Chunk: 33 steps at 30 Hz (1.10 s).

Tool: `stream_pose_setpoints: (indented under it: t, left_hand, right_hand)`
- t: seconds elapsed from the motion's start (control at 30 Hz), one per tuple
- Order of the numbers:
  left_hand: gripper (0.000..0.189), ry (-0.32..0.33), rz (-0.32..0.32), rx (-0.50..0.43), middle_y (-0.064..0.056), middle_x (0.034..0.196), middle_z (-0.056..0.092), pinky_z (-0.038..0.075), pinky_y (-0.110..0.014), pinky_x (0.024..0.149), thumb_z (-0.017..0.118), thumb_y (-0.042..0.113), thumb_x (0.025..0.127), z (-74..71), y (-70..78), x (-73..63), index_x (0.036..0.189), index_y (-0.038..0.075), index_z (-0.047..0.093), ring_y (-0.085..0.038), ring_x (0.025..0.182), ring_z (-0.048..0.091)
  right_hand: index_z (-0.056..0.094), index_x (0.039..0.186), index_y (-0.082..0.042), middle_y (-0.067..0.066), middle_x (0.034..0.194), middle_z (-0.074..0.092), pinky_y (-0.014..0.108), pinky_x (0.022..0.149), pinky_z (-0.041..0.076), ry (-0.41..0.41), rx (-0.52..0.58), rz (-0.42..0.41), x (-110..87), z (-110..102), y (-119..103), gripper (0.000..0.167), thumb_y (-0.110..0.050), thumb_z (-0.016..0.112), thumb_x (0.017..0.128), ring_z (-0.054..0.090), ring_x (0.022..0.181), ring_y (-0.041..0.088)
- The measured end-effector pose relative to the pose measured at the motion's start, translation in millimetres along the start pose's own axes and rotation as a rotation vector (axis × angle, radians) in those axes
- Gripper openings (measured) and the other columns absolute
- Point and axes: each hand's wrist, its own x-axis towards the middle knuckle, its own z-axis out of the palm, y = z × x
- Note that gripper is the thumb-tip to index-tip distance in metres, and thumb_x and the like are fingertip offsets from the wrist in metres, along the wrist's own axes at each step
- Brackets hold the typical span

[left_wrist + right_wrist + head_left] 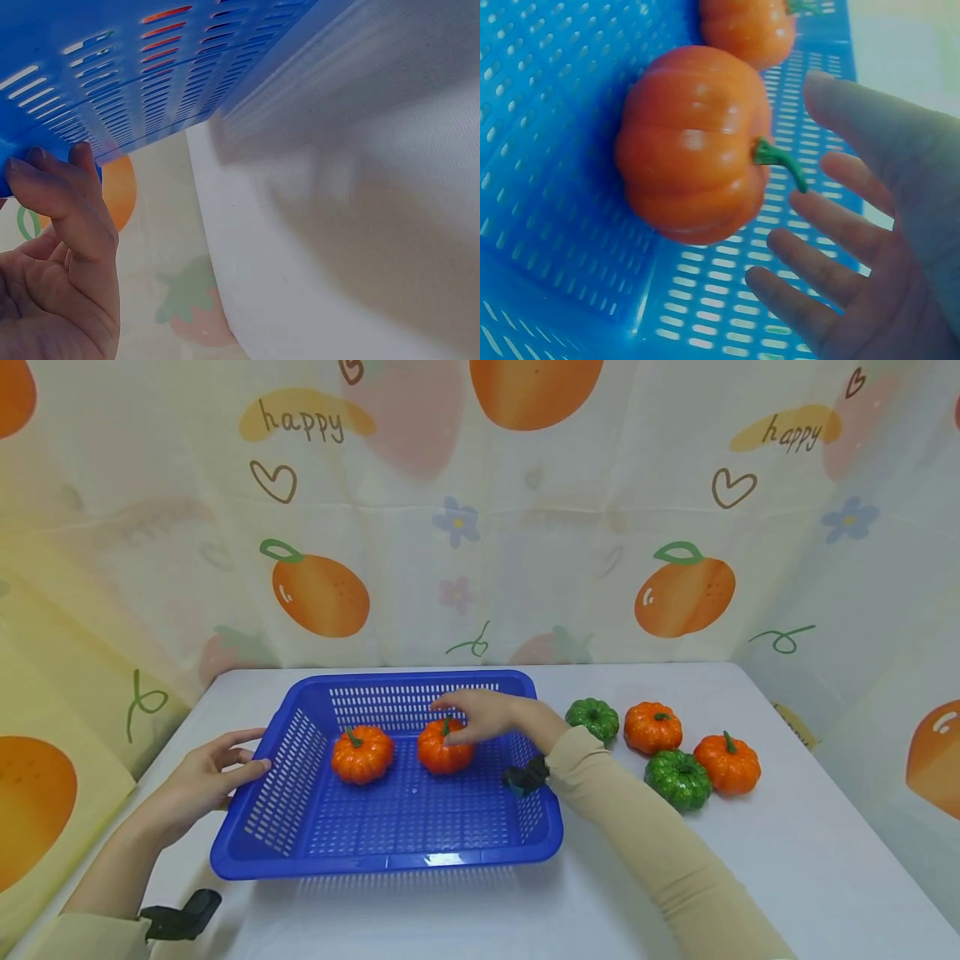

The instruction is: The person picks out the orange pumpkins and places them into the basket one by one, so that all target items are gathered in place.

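Note:
A blue plastic basket [390,863] with slotted walls stands on the white table, holding two small orange pumpkins. At its left rim, my left hand [207,774] grips the edge; the left wrist view shows curled fingers [82,202] against the outside of the slotted wall. My right hand [480,717] hovers inside the basket, over the right-hand pumpkin [444,756]. In the right wrist view its fingers [817,259] are spread around the green stem side of that pumpkin [694,146], apart from its body. The other pumpkin [363,755] sits to the left.
Right of the basket, on the table [810,860], lie a green pumpkin [592,720], an orange pumpkin [652,727], a second green pumpkin [678,780] and another orange one [727,764]. A fruit-printed curtain [540,577] hangs behind the table.

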Motion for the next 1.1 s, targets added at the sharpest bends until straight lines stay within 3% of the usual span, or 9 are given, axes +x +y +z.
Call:
stream_pose_setpoints:
  t: [0.63,1.1]
  left_hand:
    - [0.069,-0.002,0.005,0.001,-0.015,0.099,0.052,0.055,-0.034,0.065,0.054,0.031,0.093,0.5,-0.3,0.4,0.145,0.002,0.019,-0.016,0.073,0.062]
    - [0.069,-0.006,0.003,-0.008,-0.014,0.097,0.052,0.055,-0.034,0.064,0.054,0.031,0.093,0.7,2.6,-0.6,0.145,0.001,0.019,-0.017,0.072,0.063]
  right_hand:
    - [0.051,0.129,-0.008,0.009,0.129,0.054,0.034,0.101,0.039,0.196,-0.014,-0.101,-25.4,-18.0,-2.3,0.047,-0.026,0.062,0.087,0.05,0.12,0.023]
    - [0.055,0.124,-0.012,0.003,0.124,0.057,0.035,0.095,0.044,0.316,-0.028,-0.105,-49.5,-23.3,-0.7,0.04,-0.026,0.062,0.088,0.055,0.113,0.016]
